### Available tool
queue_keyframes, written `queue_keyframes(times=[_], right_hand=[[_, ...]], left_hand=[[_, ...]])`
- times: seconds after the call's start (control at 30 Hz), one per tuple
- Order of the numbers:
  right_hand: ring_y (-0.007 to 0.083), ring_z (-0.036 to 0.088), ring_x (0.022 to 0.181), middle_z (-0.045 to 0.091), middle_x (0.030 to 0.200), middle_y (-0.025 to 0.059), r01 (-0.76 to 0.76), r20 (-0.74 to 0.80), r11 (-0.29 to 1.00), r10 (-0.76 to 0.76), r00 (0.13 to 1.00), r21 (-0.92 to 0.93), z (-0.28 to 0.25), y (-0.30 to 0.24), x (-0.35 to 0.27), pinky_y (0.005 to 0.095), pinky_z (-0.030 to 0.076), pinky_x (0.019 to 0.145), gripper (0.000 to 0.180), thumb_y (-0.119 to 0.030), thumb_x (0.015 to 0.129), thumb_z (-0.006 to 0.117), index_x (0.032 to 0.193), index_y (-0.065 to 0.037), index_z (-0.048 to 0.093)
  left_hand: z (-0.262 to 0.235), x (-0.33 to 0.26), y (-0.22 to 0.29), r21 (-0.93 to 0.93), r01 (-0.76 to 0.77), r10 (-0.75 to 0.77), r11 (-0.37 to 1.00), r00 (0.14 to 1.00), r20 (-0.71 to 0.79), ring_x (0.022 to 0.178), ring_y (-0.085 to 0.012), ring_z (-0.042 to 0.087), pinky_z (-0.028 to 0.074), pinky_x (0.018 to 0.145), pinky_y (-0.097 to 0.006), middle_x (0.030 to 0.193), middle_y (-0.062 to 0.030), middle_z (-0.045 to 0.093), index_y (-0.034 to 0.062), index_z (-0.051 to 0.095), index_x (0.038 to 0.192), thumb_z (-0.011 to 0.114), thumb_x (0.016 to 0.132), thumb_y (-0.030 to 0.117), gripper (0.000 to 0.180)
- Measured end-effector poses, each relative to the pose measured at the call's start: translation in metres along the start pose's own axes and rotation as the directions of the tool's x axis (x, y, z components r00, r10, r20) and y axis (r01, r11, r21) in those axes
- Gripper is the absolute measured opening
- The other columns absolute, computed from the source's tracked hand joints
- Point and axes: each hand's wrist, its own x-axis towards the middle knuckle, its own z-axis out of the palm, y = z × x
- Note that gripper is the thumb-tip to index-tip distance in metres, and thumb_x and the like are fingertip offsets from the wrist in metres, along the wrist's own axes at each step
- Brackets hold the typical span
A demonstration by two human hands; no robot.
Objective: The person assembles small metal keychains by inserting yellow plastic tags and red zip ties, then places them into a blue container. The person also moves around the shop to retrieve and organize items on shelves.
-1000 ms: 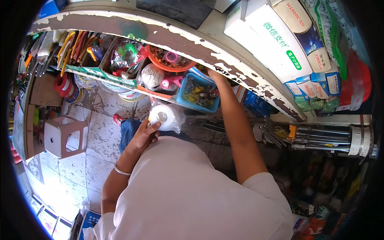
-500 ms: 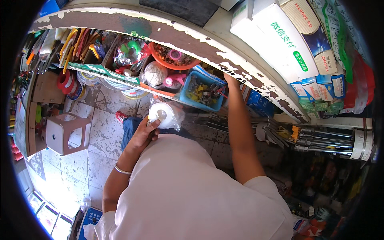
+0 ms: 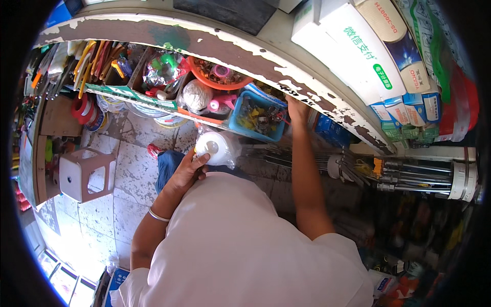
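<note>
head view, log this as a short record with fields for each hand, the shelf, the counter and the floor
left hand: the hand grips a white roll in clear plastic, thumb on its near edge
right hand: the hand reaches in under the peeling ledge, beside the blue basket; fingertips hidden, so its hold cannot be told
shelf: orange bowl and white ball, left of the blue basket
counter: large white box at upper right
floor: pale stool at left
</note>
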Motion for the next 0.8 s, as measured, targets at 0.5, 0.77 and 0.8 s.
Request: queue_keyframes(times=[0.5,0.77,0.8], right_hand=[[0.0217,0.067,0.092,0.064,0.107,0.0150,-0.433,0.505,0.546,0.021,0.863,0.717,-0.112,-0.179,-0.027,0.0294,0.052,0.073,0.019,-0.006,0.090,0.057,0.106,0.003,0.062],[0.0251,0.066,0.093,0.062,0.110,0.0186,-0.238,0.388,0.418,-0.319,0.865,0.877,-0.143,-0.230,-0.042,0.0321,0.055,0.075,0.015,0.004,0.086,0.059,0.101,0.003,0.060],[0.0246,0.067,0.090,0.062,0.109,0.0195,-0.219,0.358,0.400,-0.316,0.879,0.890,-0.141,-0.231,-0.045,0.0335,0.055,0.076,0.015,0.000,0.087,0.060,0.102,0.003,0.060]], left_hand=[[-0.005,-0.005,-0.003,0.015,0.017,-0.017,1.000,1.000,0.006,0.068,-0.0064,0.045,0.034,0.053,-0.020,0.088,0.0039,0.048,0.0126,0.045,0.120,0.070,0.083,0.033,0.048],[-0.003,-0.001,-0.002,0.051,0.029,-0.030,0.998,0.999,0.024,0.069,-0.0066,0.045,0.034,0.053,-0.020,0.090,0.0037,0.049,0.0129,0.045,0.120,0.070,0.084,0.035,0.049],[-0.002,-0.001,-0.003,0.051,0.031,-0.033,0.998,0.999,0.022,0.069,-0.0067,0.045,0.034,0.053,-0.020,0.089,0.0037,0.049,0.0130,0.045,0.120,0.070,0.084,0.035,0.049]])
